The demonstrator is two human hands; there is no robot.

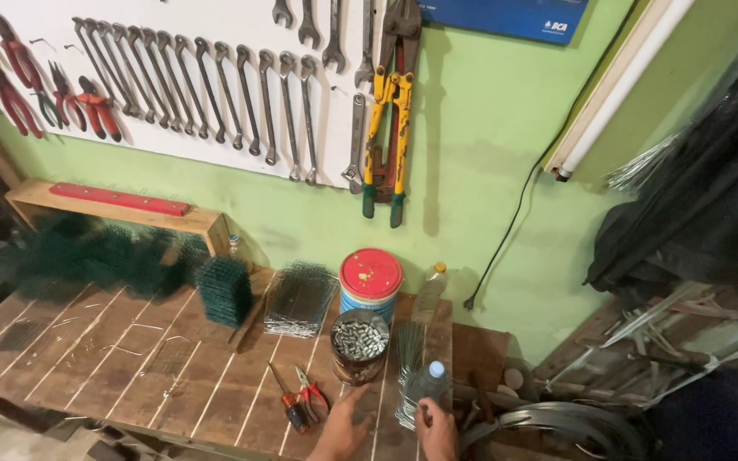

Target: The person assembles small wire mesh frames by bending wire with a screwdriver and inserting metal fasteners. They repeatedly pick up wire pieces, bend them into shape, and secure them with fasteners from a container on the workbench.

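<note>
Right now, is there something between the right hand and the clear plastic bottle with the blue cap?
Nothing visible. The right hand is just below the clear plastic bottle, close to its base, with no object between them. The left hand rests apart, on the wooden table near the red-handled pliers.

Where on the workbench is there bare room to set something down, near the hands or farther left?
The widest bare patch is the left planks of the workbench, bordered by green mesh behind and the pliers to the right; only thin wire bits lie there. It is crowded around the left hand and right hand: open tin, plastic bottle, wire bundle.
</note>
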